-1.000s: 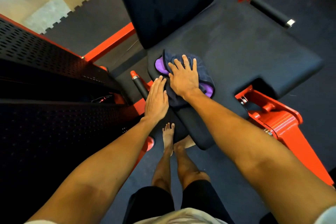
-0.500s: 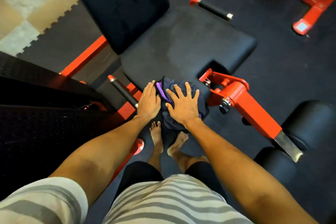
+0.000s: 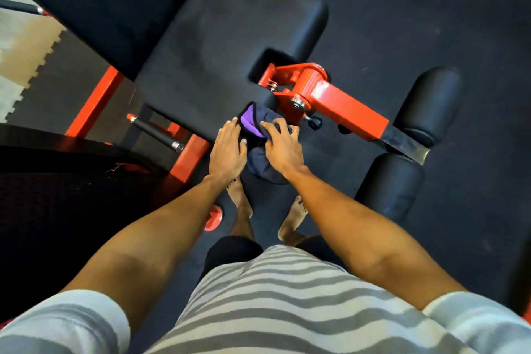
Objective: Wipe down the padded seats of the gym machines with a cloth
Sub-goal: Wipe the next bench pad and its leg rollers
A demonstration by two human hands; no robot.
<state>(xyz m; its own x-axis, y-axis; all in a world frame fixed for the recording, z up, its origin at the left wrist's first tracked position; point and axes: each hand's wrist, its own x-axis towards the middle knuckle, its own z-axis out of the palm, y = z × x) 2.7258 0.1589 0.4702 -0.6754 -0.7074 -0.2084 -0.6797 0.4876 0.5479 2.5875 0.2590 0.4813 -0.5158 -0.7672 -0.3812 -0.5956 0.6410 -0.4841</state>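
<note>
The right hand (image 3: pixel 283 148) grips the bunched cloth (image 3: pixel 262 162) on the seat (image 3: pixel 215 60) edge; the left hand (image 3: pixel 228 151) lies flat, fingers together, just beside it.

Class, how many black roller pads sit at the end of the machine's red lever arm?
2: the far roller pad beyond the red lever arm, and the near roller pad on its side toward the person. Others could be out of frame.

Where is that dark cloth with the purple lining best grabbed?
Pinch the cloth at its bunched purple fold, coming from above and the near side: it drapes over the padded seat's front edge, and the red lever arm crowds its right.
</note>
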